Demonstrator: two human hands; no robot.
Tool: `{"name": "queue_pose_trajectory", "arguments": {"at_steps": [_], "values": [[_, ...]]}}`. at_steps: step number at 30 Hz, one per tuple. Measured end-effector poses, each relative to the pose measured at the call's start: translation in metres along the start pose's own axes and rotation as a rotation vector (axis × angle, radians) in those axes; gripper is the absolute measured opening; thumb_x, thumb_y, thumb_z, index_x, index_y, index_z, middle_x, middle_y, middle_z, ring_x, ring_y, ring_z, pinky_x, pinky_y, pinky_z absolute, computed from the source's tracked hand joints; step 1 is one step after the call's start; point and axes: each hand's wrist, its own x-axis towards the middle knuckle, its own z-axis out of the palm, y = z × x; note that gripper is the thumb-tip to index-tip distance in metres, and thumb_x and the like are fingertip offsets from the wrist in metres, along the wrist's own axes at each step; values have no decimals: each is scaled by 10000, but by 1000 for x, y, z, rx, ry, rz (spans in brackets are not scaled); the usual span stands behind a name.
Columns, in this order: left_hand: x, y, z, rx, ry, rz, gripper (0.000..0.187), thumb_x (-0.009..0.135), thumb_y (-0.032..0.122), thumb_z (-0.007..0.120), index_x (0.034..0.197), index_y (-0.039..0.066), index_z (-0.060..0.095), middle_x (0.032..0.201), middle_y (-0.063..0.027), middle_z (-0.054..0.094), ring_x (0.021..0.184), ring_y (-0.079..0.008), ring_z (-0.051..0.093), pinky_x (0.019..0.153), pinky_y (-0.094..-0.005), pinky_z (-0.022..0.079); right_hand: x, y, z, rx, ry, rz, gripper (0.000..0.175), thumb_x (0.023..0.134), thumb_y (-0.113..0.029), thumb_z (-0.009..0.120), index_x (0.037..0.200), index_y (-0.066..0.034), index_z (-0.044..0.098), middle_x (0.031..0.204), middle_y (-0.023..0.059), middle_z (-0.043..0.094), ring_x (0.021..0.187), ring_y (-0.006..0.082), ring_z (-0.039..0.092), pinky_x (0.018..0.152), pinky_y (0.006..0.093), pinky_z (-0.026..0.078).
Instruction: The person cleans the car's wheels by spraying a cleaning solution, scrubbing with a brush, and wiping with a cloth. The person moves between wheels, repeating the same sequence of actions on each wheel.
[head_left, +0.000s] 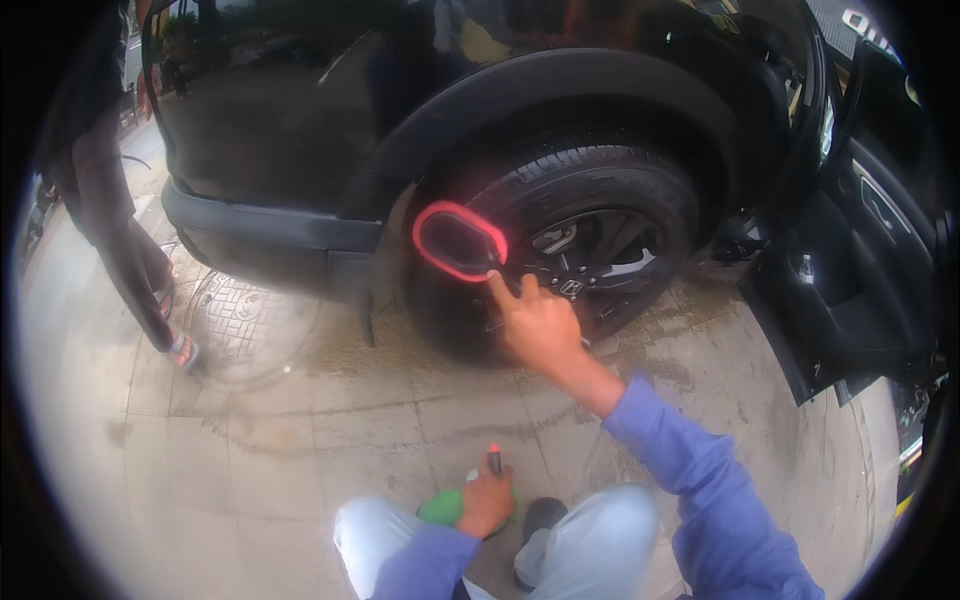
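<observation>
My right hand (541, 326) reaches out to the rear wheel of a black car. It grips a tool with an oval red-rimmed head (499, 247), dark in the middle, a brush or applicator by its look. That head lies against or just in front of the left sidewall of the tyre (600, 169); contact is not certain. The index finger extends along the tool near the rim. Low between my knees, my left hand (484, 499) holds a dark, red-tipped object (493, 459), perhaps a spray nozzle. A green item (441, 508) shows beneath that hand, its shape mostly hidden.
The black alloy rim (592, 262) bears a Honda emblem. A mud flap (367, 307) hangs behind the tyre. At right, an open car door (847, 300) juts out, with a bottle in its pocket. Another person's leg (124, 247) stands left, beside a manhole cover (247, 315) in the paving.
</observation>
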Motion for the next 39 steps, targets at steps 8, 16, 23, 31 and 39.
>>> {"name": "queue_pose_trajectory", "arguments": {"at_steps": [8, 16, 23, 31, 39], "values": [[-4, -3, -19, -48, -93, 17, 508, 750, 212, 628, 1242, 116, 554, 1091, -233, 574, 829, -418, 657, 724, -501, 542, 0, 76, -17, 95, 174, 60, 336, 859, -185, 635, 1192, -192, 678, 769, 150, 594, 631, 311, 635, 501, 406, 499], [-8, -6, -33, -42, -137, 26, 558, 740, 235, 651, 1283, 154, 552, 1133, -208, 571, 843, -415, 658, 732, -499, 545, -32, 212, -56, 376, 309, 1023, 342, 929, -230, 583, 1235, -101, 667, 1119, 208, 687, 1039, 332, 677, 923, 389, 500], [11, -5, -36, -3, -161, 87, 544, 729, 265, 666, 1259, 180, 578, 1128, -201, 571, 810, -401, 665, 716, -493, 547, 2, 44, -28, 52, 78, 54, 512, 770, -124, 639, 1281, -89, 613, 789, 154, 569, 587, 253, 624, 484, 345, 515], [6, -7, -37, 36, -116, 138, 535, 700, 258, 676, 1226, 193, 602, 1148, -191, 586, 789, -396, 669, 694, -485, 543, -28, 212, -43, 100, 301, 335, 301, 919, -243, 603, 1212, -220, 673, 713, 162, 593, 612, 350, 633, 552, 451, 505], [-10, -5, -50, 76, -244, 33, 619, 686, 241, 706, 1285, 200, 555, 1299, -209, 529, 833, -369, 676, 685, -476, 535, -176, 349, 77, 772, 238, 1369, 363, 1001, -293, 533, 1348, -214, 605, 661, -35, 465, 492, 84, 423, 445, 272, 364]]}}
